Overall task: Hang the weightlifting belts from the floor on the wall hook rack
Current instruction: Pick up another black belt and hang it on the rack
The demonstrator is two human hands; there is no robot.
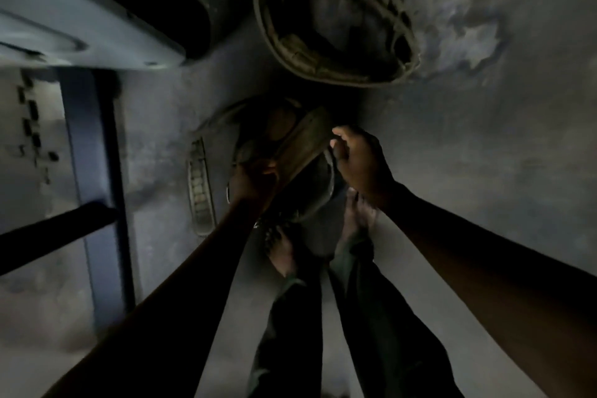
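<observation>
In dim light I look straight down at the floor. A worn brown weightlifting belt (303, 145) is curled in a loop just in front of my bare feet. My left hand (255, 182) grips its left side and my right hand (358, 158) grips its right edge. A second belt (332, 19), coiled in a wide loop, lies on the floor further ahead. A third belt (201, 187) lies flat in a narrow strip to the left of my left hand. No wall hook rack is visible.
A grey metal machine frame (97, 29) with a dark upright (97, 171) and a black bar (55, 233) stands at the left. My bare feet (284, 255) and dark trouser legs fill the lower middle. The floor is grey and patchy.
</observation>
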